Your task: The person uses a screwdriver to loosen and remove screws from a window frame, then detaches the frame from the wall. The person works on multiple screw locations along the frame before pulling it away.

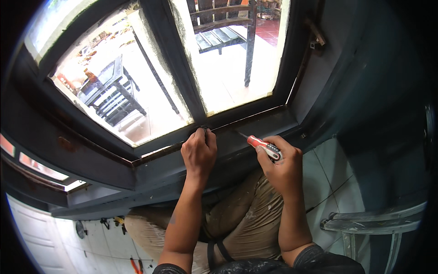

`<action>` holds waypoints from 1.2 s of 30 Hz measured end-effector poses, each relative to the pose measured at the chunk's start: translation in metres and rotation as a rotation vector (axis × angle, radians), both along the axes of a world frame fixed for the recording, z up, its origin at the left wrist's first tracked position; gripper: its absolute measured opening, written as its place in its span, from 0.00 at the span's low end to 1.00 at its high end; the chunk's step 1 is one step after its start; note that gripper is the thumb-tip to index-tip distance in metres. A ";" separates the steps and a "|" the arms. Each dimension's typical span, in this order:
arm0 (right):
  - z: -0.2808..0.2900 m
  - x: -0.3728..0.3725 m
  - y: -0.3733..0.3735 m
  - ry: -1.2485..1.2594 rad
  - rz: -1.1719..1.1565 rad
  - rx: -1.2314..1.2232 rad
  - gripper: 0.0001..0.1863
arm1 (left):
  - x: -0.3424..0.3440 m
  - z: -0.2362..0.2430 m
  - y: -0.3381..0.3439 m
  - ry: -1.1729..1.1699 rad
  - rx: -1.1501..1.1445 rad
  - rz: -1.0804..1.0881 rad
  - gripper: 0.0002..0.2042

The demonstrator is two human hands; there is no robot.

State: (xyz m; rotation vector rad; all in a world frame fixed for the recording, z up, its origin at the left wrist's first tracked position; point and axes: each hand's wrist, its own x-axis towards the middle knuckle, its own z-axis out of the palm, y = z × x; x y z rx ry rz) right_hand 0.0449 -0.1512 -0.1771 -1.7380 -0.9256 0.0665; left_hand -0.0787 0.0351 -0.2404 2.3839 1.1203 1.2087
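At the bottom rail of a dark-framed glass window (pixel 173 55), my left hand (pixel 197 153) pinches a small dark metal piece (pixel 205 129), too small to name, beside the middle upright. My right hand (pixel 280 162) grips a screwdriver (pixel 259 144) with a red and white handle, its shaft pointing up and left toward the frame above the dark sill (pixel 262 123). The screwdriver's tip is apart from my left hand, and I cannot tell whether it touches the wood.
My legs (pixel 242 214) are bent below the sill on a white tiled floor (pixel 324 169). Orange-handled pliers (pixel 137 267) and several small tools (pixel 119 221) lie at the lower left. An aluminium ladder (pixel 374 223) is at the right. Wooden chairs (pixel 228 18) stand beyond the glass.
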 end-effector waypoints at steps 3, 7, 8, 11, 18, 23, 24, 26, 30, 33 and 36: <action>0.002 0.007 0.014 -0.110 -0.007 -0.021 0.08 | 0.001 0.002 -0.001 -0.001 -0.002 0.005 0.15; 0.010 0.011 0.025 -0.156 -0.003 -0.085 0.10 | 0.001 -0.001 -0.001 -0.024 0.006 0.006 0.15; 0.013 0.012 0.028 -0.166 -0.011 -0.124 0.10 | 0.001 0.000 -0.001 -0.024 0.015 -0.004 0.15; 0.030 0.015 0.040 -0.218 -0.030 -0.259 0.12 | 0.000 0.002 -0.001 -0.013 0.025 -0.024 0.14; 0.061 0.021 0.080 -0.376 0.018 -0.454 0.16 | 0.001 -0.004 0.006 -0.005 0.018 -0.009 0.15; 0.023 0.004 0.075 -0.296 -0.027 -0.471 0.16 | 0.005 -0.004 0.006 -0.016 -0.013 0.001 0.15; 0.015 0.002 0.072 -0.236 -0.032 -0.399 0.15 | 0.006 -0.004 0.007 -0.024 -0.014 -0.003 0.15; 0.003 -0.001 0.064 -0.263 -0.029 -0.345 0.13 | 0.003 -0.003 0.007 -0.027 -0.018 -0.007 0.15; -0.010 -0.011 0.054 -0.287 -0.024 -0.333 0.11 | 0.003 -0.004 0.008 -0.023 -0.019 0.002 0.15; -0.014 -0.014 0.052 -0.304 -0.028 -0.295 0.13 | 0.004 -0.003 0.007 -0.047 -0.019 -0.009 0.14; -0.013 -0.015 0.051 -0.318 -0.021 -0.267 0.14 | 0.003 -0.001 0.006 -0.043 -0.019 -0.009 0.14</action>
